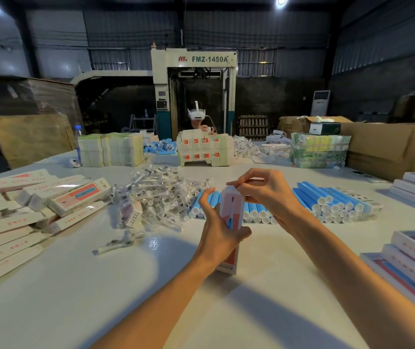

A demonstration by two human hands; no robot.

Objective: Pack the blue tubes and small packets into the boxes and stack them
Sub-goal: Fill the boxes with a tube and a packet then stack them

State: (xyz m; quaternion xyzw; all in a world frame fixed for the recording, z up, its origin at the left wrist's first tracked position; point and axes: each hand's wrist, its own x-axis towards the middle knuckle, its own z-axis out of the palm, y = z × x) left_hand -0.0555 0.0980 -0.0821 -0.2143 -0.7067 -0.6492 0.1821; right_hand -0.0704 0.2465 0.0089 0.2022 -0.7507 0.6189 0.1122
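A: Box [234, 207] contents?
B: Not seen. Top flap is pinched by right hand [266, 195]; middle is gripped by left hand [216, 235]
A: Axis?
B: Held upright at table [75, 298] centre, flap end up, blue tubes [327, 200] piled just beyond

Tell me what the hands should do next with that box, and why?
Probably tuck the top flap in to close the box. The left hand grips the box, which stands upright on the table, and the right hand pinches the flap at its top end. What is inside cannot be seen, so this is a guess.
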